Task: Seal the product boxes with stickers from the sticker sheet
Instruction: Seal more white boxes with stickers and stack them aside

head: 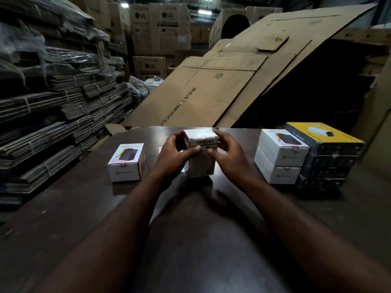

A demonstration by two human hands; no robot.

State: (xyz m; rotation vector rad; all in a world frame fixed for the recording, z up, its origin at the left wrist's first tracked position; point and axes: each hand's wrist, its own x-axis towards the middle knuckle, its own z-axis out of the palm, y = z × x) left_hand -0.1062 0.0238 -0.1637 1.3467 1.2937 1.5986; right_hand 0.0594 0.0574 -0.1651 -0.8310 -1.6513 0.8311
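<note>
- Bundles of flattened cardboard [53, 115] are piled far to the left of the held box and beyond the table edge.
- A single white product box [126, 162] sits on the dark table [211, 240] to the left of the held box and apart from it. A pink sticker lies over its front top edge.
- The left hand [175, 153] grips the held box's left side, fingers curled round it and thumb pressed on the near face.
- The held box [201, 137], white, stands on end at the middle of the table, far from the person.
- The right hand [230, 155] grips the held box's right side, fingers wrapped behind it and thumb on the near face.
- Two stacked white boxes [281, 157] stand to the right of the held box, each with a pink sticker at its front edge.
- A stack of dark boxes [325, 155], the top one yellow, stands farther right, against the white pair.
- A large cardboard sheet [222, 81] leans behind the held box.
</note>
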